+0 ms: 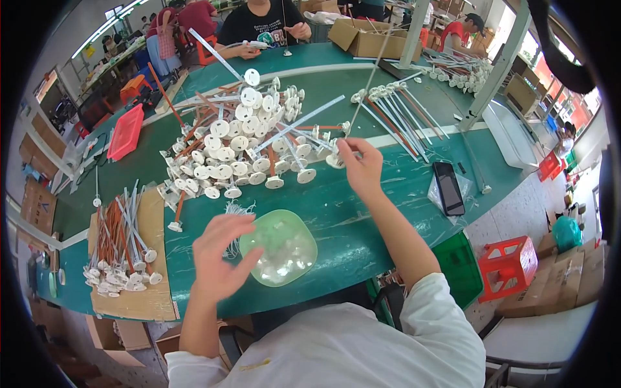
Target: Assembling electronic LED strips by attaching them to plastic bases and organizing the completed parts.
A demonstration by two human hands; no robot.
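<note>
We work at a green surface covered with rod parts, each a thin stem ending in a white disc.

Right hand: the grip is clenched on one white disc-ended rod, pinched at the disc end between thumb and fingertips, at the right edge of the large heap of rods. The rod's long axis runs from the hand up and to the left, back over the heap; the disc end points toward us and the stem end away. Where the stem stops among the other rods we cannot tell.

Left hand: the grip is released, fingers spread, hovering at the left rim of the pale green bowl, which holds small clear pieces. A bundle of thin white ties lies just beyond it.

To do this step well, in our judgement:
1. We keep the pinch close to the disc, so the stem does not swing.
2. We draw the rod along its own axis, so neighbouring stems do not snag.
3. We keep the left hand near the bowl.

A sorted batch of rods lies on cardboard at far left. A dark phone lies to the right.
</note>
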